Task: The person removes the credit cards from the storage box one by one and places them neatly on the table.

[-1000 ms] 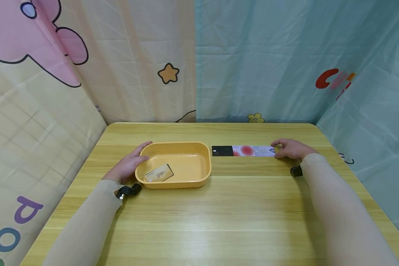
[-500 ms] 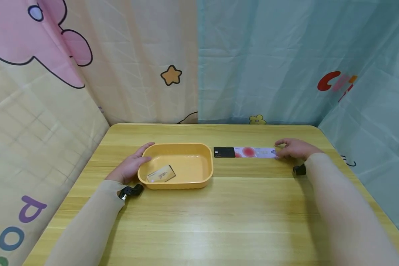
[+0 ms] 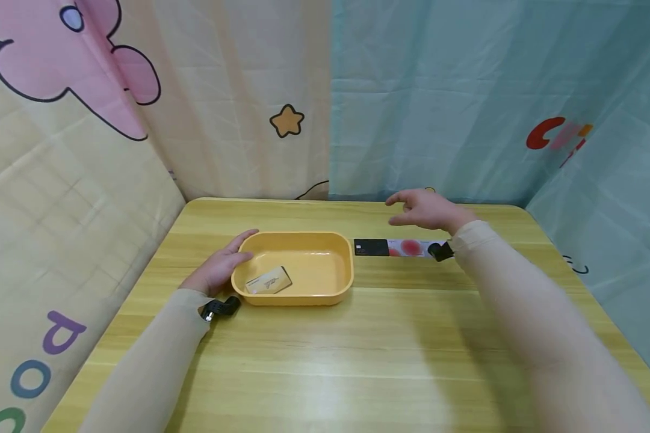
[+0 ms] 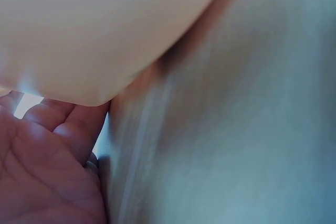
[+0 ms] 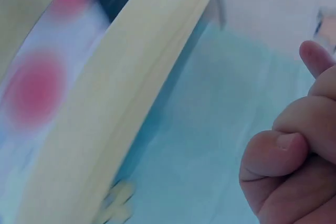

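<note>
My left hand grips the left side of a yellow plastic tray, its thumb over the rim. In the left wrist view the palm lies close beneath the tray's pale wall. Inside the tray, toward its left, rests a gold card on top of a darker one. Right of the tray, a black card and a white card with a red circle lie in a row. The wrist camera covers the row's right end. My right hand hovers beyond the cards, fingers loosely bent, holding nothing.
The wooden table has its far edge close behind the right hand. Printed curtains hang behind it and along both sides. A black camera on the right wrist sits above the card row.
My right hand has left the right end of the card row, moving left and up toward the far table edge. The left hand stays at the tray. The head view has shifted slightly.
</note>
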The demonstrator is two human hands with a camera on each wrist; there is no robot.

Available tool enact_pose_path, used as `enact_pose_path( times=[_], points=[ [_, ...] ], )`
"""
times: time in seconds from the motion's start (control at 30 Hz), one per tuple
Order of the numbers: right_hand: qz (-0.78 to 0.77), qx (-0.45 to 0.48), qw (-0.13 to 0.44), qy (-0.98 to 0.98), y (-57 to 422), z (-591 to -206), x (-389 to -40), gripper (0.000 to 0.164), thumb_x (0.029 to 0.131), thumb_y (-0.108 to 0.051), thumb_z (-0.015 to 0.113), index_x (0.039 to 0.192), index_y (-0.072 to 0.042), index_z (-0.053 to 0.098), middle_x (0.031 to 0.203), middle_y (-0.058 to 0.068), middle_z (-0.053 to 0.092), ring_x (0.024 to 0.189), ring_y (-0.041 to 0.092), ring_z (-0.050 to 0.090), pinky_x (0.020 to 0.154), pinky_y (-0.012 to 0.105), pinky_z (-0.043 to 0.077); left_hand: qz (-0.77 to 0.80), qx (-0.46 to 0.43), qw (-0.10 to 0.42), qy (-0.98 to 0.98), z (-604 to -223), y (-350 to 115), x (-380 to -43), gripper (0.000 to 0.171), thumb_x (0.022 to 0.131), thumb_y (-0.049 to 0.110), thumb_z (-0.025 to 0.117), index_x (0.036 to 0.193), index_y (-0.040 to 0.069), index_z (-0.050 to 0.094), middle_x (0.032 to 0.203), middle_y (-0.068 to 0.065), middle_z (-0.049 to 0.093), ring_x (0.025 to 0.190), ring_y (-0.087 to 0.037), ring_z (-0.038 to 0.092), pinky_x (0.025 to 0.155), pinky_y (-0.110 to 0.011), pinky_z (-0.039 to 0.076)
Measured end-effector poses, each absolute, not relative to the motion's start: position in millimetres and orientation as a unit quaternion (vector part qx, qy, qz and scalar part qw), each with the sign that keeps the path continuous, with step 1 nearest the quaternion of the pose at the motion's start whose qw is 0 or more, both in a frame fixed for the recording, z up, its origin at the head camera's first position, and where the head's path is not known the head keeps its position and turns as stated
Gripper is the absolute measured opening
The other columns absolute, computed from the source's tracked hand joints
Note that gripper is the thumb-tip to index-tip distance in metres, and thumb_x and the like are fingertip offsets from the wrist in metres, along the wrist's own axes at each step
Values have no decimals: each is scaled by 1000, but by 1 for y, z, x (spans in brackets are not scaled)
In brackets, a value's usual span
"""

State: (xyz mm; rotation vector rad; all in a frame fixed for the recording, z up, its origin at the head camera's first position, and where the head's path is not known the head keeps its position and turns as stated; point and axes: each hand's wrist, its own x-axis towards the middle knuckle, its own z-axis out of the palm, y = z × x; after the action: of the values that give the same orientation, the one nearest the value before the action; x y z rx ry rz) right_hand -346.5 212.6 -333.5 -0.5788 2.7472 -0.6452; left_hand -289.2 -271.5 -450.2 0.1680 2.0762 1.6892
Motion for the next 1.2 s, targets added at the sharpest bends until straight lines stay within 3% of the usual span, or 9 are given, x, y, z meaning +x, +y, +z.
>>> enact_pose_path(
  times=[0.07,0.33,0.73,0.9,1.2],
  points=[
    [-221,-230,131,939,187,-327,-344,56,99,-37,72,148,-15,58,65,-2,40,64,19,42,69,37,44,612,60,227,755,-450,-271,-290,62,114,24,39,169,38,14,169,-16,28,123,-28,64,87,-36,62],
    [-205,-332,155,907,101,-322,-337,60,95,-34,77,149,-16,58,59,-6,34,55,14,33,59,31,34,613,54,231,754,-449,-269,-291,61,115,24,38,168,42,15,170,-15,27,121,-28,65,87,-36,62],
    [-167,-378,183,892,22,-341,-334,63,94,-31,80,151,-17,58,72,-3,53,68,14,50,64,28,44,592,58,222,772,-447,-269,-294,60,114,26,40,167,43,17,167,-17,33,113,-26,70,85,-33,62],
    [-182,-375,197,888,4,-349,-332,62,94,-27,80,151,-17,58,69,-2,50,64,14,48,62,27,44,587,57,219,777,-446,-269,-293,60,113,26,40,167,43,18,163,-20,36,106,-25,72,83,-32,62],
    [-210,-366,232,877,-9,-373,-336,61,93,-22,81,150,-18,60,77,0,56,71,14,51,65,27,45,586,51,221,778,-446,-273,-290,61,113,26,41,167,44,18,164,-22,35,101,-24,73,80,-30,62]
  ],
)
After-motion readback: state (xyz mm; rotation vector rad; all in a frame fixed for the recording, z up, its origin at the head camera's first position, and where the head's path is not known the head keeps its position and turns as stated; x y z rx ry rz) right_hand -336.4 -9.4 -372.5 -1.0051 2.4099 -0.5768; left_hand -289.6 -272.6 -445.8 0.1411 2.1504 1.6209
